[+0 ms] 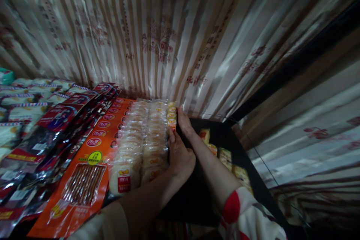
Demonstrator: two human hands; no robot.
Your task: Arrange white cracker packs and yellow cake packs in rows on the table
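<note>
A narrow row of small yellow snack packets (171, 114) stands at the back, right against the column of wrapped round pastries. My left hand (181, 155) reaches in from the front, its fingers closed on the nearest yellow packet. On the row's right side, my right hand (185, 123) lies with its fingers stretched out along the packets. Clear-wrapped round pastries (154, 138) fill the column touching the yellow row. Another column of wrapped pastries (128, 157) runs beside it, with a red label on the front one.
Loose yellow packets (225, 157) lie on the black shelf (197, 198) beneath my right forearm. Orange snack bags (92, 157) and dark red bags (56, 123) overlap at left, with white packets (26, 112) beyond. Pleated printed curtain (157, 37) hangs behind; a dark bar (295, 60) slants at right.
</note>
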